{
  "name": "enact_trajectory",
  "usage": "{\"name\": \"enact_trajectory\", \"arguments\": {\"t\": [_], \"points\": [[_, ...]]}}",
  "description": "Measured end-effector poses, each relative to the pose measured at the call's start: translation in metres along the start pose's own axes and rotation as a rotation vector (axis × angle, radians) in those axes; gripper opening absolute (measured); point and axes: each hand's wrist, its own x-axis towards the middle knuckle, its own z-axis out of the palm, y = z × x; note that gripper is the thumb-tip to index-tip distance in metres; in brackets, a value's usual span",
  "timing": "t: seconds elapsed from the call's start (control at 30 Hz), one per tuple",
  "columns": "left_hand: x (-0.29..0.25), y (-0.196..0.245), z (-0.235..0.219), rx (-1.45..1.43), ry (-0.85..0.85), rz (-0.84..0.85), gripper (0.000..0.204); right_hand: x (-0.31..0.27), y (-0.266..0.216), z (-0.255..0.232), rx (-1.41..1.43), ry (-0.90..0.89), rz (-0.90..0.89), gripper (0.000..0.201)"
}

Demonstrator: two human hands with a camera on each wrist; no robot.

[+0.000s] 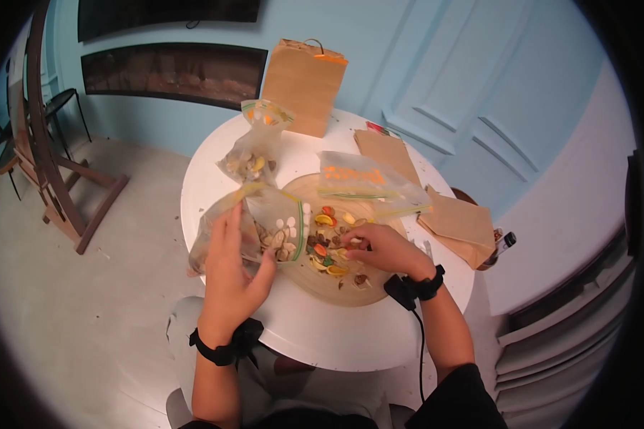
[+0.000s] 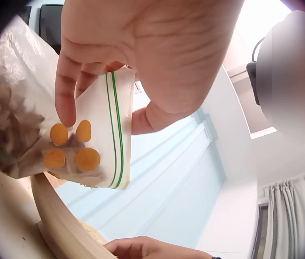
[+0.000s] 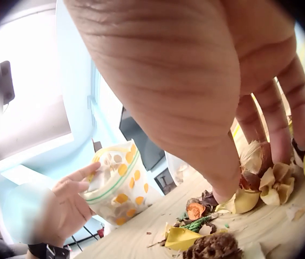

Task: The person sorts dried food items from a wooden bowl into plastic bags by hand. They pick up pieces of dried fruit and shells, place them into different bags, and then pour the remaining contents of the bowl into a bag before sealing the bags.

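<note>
My left hand [image 1: 229, 279] grips a clear zip bag [image 1: 277, 211] near its mouth, thumb on one side and fingers on the other. Orange dots and a green seal strip mark the bag [image 2: 87, 159], and brownish dried pieces fill its lower part. Over the round wooden board [image 1: 322, 286], my right hand [image 1: 392, 250] reaches down into a scatter of potpourri [image 1: 327, 250]. Its thumb and fingers close around pale dried petals [image 3: 249, 186] at the board's surface. A yellow petal [image 3: 182, 237], an orange flower and a brown cone [image 3: 214, 248] lie beside the thumb.
Another filled zip bag [image 1: 254, 161] stands behind the first. A flat zip bag [image 1: 358, 175] overlaps the board's far edge. An upright paper bag [image 1: 304, 86] stands at the back of the white table [image 1: 293, 329]; folded paper bags [image 1: 459, 225] lie along the right side.
</note>
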Motion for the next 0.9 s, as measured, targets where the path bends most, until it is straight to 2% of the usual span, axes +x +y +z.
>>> {"name": "enact_trajectory", "arguments": {"t": [0.13, 0.23, 0.27, 0.37, 0.43, 0.47, 0.5, 0.57, 0.67, 0.77, 0.8, 0.9], "points": [[0.004, 0.017, -0.007, 0.118, -0.160, 0.051, 0.079, -0.012, 0.015, 0.015, 0.244, 0.041, -0.060, 0.035], [0.003, 0.012, -0.010, 0.257, -0.207, 0.189, 0.073, -0.018, 0.019, 0.018, 0.362, 0.022, -0.091, 0.041], [0.002, 0.012, -0.007, 0.269, -0.141, 0.180, 0.055, -0.019, 0.023, 0.019, 0.382, 0.010, -0.096, 0.042], [-0.002, -0.002, -0.016, 0.400, -0.119, 0.189, 0.031, -0.022, 0.032, 0.025, 0.396, 0.054, -0.155, 0.042], [0.010, -0.001, -0.022, 0.467, -0.007, 0.188, 0.016, -0.024, 0.035, 0.029, 0.400, 0.101, -0.178, 0.040], [0.022, -0.004, -0.026, 0.435, 0.084, 0.269, 0.014, -0.023, 0.037, 0.031, 0.411, 0.117, -0.181, 0.039], [0.033, -0.001, -0.034, 0.406, 0.118, 0.226, 0.012, -0.023, 0.039, 0.034, 0.420, 0.127, -0.187, 0.038], [0.057, 0.011, -0.046, 0.413, 0.137, 0.064, 0.017, -0.022, 0.042, 0.039, 0.344, 0.180, -0.212, 0.035], [0.082, 0.006, -0.060, 0.598, 0.068, 0.096, 0.027, -0.020, 0.044, 0.046, 0.263, 0.258, -0.255, 0.031], [0.099, 0.006, -0.062, 0.447, 0.212, 0.014, 0.034, -0.018, 0.046, 0.053, 0.212, 0.316, -0.267, 0.030], [0.107, 0.000, -0.064, 0.440, 0.255, 0.034, 0.038, -0.019, 0.046, 0.054, 0.194, 0.332, -0.264, 0.029], [0.117, -0.008, -0.059, 0.437, 0.335, 0.022, 0.035, -0.023, 0.042, 0.051, 0.179, 0.330, -0.248, 0.027]]}}
